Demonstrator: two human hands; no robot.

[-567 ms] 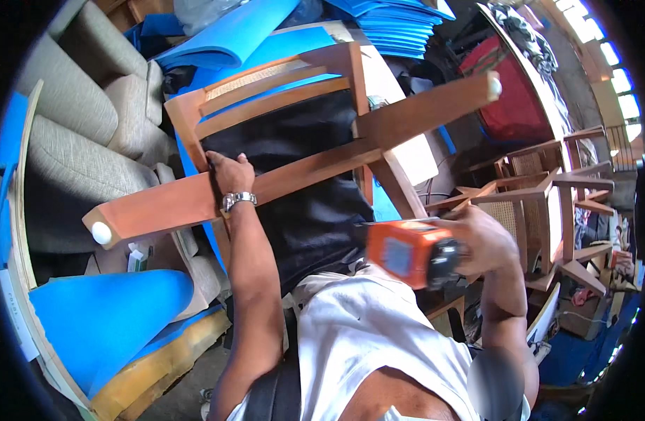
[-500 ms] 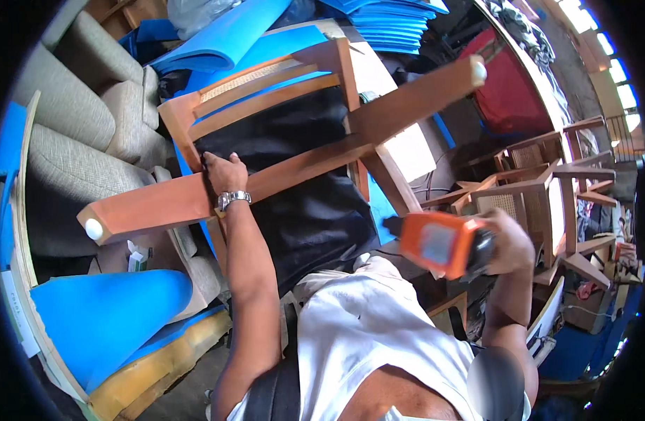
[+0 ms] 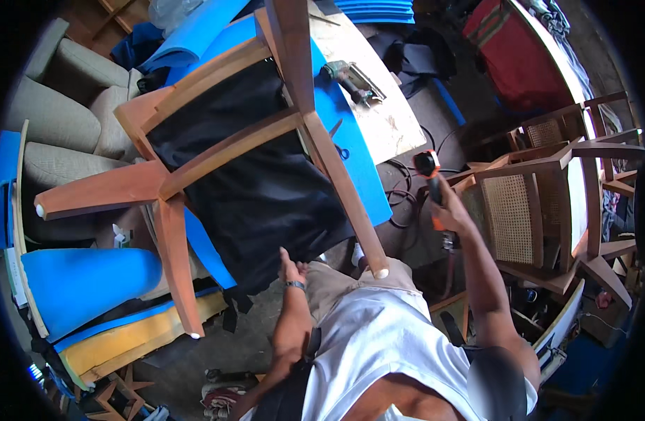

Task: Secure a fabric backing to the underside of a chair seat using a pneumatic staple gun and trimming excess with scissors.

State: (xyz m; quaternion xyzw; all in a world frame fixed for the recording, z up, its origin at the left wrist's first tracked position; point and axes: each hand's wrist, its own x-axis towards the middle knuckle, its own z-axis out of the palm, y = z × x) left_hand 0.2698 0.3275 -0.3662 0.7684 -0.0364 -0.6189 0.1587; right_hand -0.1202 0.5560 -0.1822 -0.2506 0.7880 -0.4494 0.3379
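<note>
Workshop floor (image 3: 182,365) beneath, orange-and-black tool (image 3: 434,188) in right hand (image 3: 451,210).

Your chair frame (image 3: 231,152) is reddish-brown wood with white caps on the leg tips, and the cloth (image 3: 266,196) across it is plain black. The handheld tool (image 3: 426,165) in your right hand (image 3: 450,210) is orange and black. Your foam sheet (image 3: 368,179) is solid bright blue; the scissors (image 3: 343,151) near its right edge have dark blue handles. Toward the right edge of your bench (image 3: 399,123), its pale, brown-speckled top carries a dull green-and-silver device (image 3: 350,82). Your shirt (image 3: 378,330) is white, your shorts (image 3: 399,277) beige.
</note>
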